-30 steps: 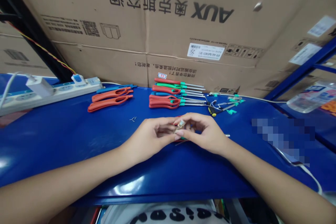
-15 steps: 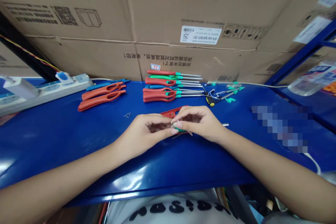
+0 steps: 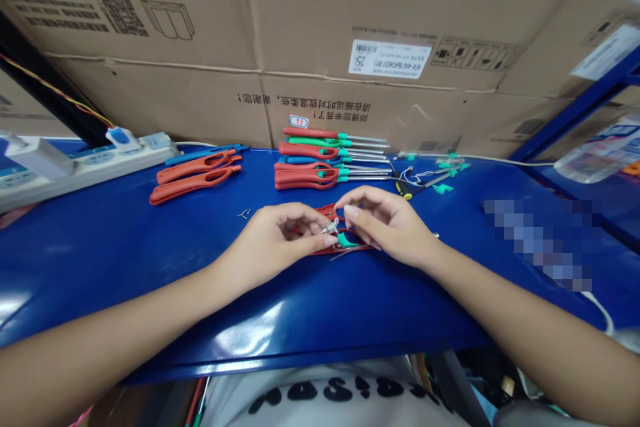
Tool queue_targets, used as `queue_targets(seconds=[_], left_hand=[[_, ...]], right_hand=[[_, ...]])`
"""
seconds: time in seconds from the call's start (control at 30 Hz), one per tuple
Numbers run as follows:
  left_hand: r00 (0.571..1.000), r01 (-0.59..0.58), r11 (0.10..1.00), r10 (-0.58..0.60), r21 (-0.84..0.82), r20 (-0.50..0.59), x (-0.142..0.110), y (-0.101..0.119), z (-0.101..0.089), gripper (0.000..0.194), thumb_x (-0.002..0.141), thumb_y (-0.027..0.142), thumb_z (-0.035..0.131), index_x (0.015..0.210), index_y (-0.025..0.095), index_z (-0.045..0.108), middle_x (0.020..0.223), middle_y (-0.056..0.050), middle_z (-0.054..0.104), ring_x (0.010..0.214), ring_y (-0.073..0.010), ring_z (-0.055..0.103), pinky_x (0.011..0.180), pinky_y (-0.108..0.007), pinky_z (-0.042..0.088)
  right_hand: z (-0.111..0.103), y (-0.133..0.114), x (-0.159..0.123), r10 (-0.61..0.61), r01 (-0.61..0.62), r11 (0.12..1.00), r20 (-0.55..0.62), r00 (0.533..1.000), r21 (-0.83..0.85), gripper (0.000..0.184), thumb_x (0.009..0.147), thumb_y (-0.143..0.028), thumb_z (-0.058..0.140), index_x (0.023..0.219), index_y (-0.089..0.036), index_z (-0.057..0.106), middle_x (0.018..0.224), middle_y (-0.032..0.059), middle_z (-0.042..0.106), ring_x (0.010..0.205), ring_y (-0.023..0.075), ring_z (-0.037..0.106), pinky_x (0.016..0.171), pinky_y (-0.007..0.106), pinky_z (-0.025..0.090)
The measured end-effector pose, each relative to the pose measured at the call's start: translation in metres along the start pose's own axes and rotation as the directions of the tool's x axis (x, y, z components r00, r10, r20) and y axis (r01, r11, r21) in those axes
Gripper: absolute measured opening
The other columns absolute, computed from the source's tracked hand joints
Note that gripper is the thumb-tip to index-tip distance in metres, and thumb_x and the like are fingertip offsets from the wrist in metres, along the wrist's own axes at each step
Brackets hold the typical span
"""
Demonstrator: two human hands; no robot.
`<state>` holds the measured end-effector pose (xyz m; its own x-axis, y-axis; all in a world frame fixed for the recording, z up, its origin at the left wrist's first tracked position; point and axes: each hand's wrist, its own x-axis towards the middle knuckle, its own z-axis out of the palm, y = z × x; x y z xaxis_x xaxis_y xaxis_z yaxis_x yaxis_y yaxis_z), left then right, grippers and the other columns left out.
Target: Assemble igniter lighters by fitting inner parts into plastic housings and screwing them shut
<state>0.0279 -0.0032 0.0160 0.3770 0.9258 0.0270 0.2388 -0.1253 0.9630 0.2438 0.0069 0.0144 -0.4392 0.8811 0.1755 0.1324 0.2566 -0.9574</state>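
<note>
My left hand [image 3: 280,235] pinches a small clear-and-metal lighter part [image 3: 329,229] between thumb and forefinger. Close by on the right, my right hand [image 3: 393,223] is closed in a pinch; whatever lies in its fingertips is too small to make out. Beneath both hands lies an opened red lighter casing [image 3: 327,211], partly covered by them. A green trigger [image 3: 346,239] shows in it below the fingertips, beside thin wires [image 3: 345,253]. Several loose screws [image 3: 243,213] lie on the blue table left of my left hand.
Red casing halves [image 3: 195,185] lie at the back left by a power strip [image 3: 95,163]. Several finished-looking lighters [image 3: 307,177] are stacked at the back centre. A yellow-and-black screwdriver [image 3: 404,189] and green pieces [image 3: 443,189] lie right of them. A cardboard box [image 3: 200,93] stands behind.
The fingertips of my two hands have parted slightly, and the small clear-and-metal part now shows in my left hand. The green trigger is more exposed. The view has shifted slightly.
</note>
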Motion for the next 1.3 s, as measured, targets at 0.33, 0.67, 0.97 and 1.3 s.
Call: queue_targets(seconds=[0.33, 0.67, 0.97, 1.3], left_hand=[[0.995, 0.098, 0.993, -0.098, 0.063, 0.006, 0.003, 0.002, -0.005, 0.034, 0.085, 0.048, 0.068, 0.09, 0.015, 0.075, 0.055, 0.003, 0.057, 0.048, -0.0103, 0.048, 0.049, -0.021, 0.038], [0.998, 0.062, 0.996, -0.063, 0.07, 0.02, 0.001, 0.006, -0.004, 0.037, 0.089, 0.05, 0.063, 0.076, 0.016, 0.07, 0.053, 0.004, 0.052, 0.05, -0.0093, 0.045, 0.05, -0.021, 0.036], [0.987, 0.087, 0.993, -0.098, 0.083, 0.131, 0.0, 0.009, -0.004, 0.042, 0.09, 0.055, 0.059, 0.076, 0.016, 0.069, 0.055, 0.003, 0.053, 0.053, -0.0106, 0.049, 0.055, -0.022, 0.039], [0.974, 0.105, 0.993, -0.115, 0.061, 0.194, 0.0, 0.013, -0.006, 0.035, 0.088, 0.049, 0.06, 0.092, 0.017, 0.072, 0.062, 0.002, 0.058, 0.057, -0.0123, 0.052, 0.057, -0.023, 0.042]], right_hand=[[-0.001, -0.014, -0.012, -0.003, 0.104, 0.799, 0.169, 0.986, -0.592, 0.034, 0.082, -0.019, 0.069, 0.111, -0.021, 0.052, 0.096, 0.0014, 0.063, 0.061, 0.0092, 0.047, 0.059, 0.024, 0.04], [0.0, 0.001, -0.008, -0.293, 0.265, 0.78, 0.043, 0.955, -0.567, 0.019, 0.09, -0.035, 0.069, 0.102, -0.02, 0.066, 0.092, 0.0027, 0.068, 0.056, 0.0081, 0.048, 0.057, 0.025, 0.043], [-0.002, 0.0, -0.008, -0.422, 0.407, 0.693, 0.123, 0.898, -0.594, 0.008, 0.094, -0.021, 0.064, 0.097, -0.021, 0.072, 0.092, 0.0031, 0.075, 0.078, 0.0146, 0.067, 0.07, 0.027, 0.052], [-0.007, -0.002, -0.01, -0.396, 0.414, 0.683, 0.17, 0.902, -0.602, 0.013, 0.097, -0.019, 0.057, 0.1, -0.022, 0.07, 0.098, 0.0033, 0.075, 0.089, 0.0163, 0.069, 0.08, 0.029, 0.052]])
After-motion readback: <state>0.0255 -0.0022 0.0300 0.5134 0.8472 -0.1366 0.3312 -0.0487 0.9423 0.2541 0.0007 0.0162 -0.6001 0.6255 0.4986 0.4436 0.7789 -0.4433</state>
